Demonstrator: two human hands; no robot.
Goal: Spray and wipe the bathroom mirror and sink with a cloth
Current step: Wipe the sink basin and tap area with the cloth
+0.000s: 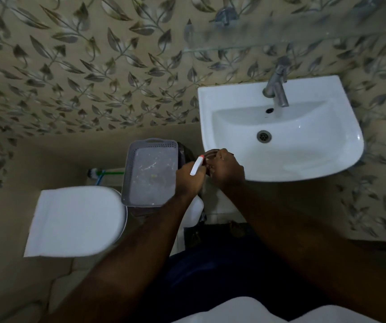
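Note:
My left hand [188, 180] grips the neck of a white spray bottle [196, 212]. Its white nozzle with a red tip [197, 163] points up and to the right. My right hand [227, 170] is right beside it, with its fingers curled round a dark, bunched thing [210, 156] that looks like a cloth. Both hands hover just off the front left rim of the white sink [210, 106]. The sink's bowl is bare, with a drain [264, 136] in the middle. No mirror is in view.
A metal tap [277, 88] stands at the back of the sink, under a glass shelf [280, 43]. A grey plastic basket [151, 173] sits left of my hands, and a white toilet lid [75, 220] lies farther left. Leaf-patterned tiles cover the walls.

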